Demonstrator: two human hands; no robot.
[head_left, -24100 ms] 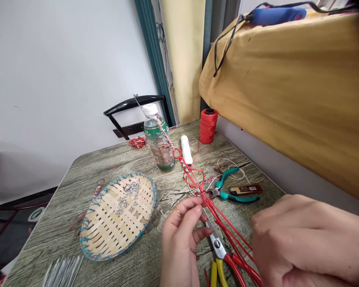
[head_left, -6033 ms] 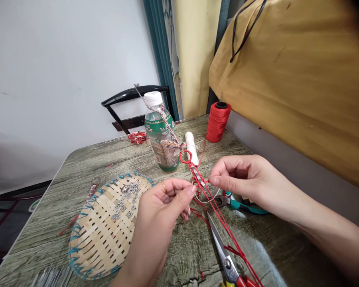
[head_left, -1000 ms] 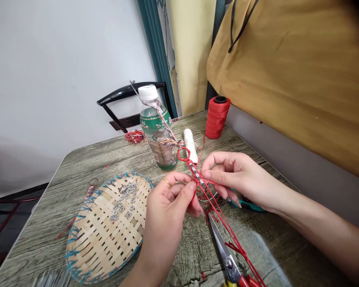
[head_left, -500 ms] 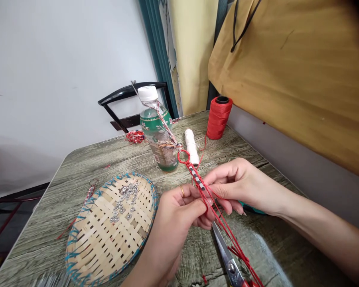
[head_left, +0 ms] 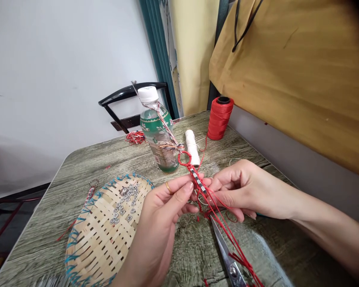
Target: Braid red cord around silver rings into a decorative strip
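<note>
A strip of knotted red cord set with square-looking silvery metal nuts (head_left: 198,180) lies just to the near right of the clear plastic bottle with a green label (head_left: 158,137), its round red cord ring (head_left: 184,152) nearest the bottle. I'd judge it light, soft and hardly fragile, the nuts stiffening it a little; the sensible hold is by the edges, beside the nuts. The left hand (head_left: 164,203) has a narrow grip at the strip's left edge, though I can't tell whether it truly pinches. The right hand's (head_left: 243,190) grip looks closed on a thin red cord (head_left: 222,203). Half a second ago the left fingertips were lower, among the loose cords; now they're up beside the nuts. The steel scissors (head_left: 226,255) lie on the grey-green wood-grain desk (head_left: 101,159), nearer than the bottle and to its right.
</note>
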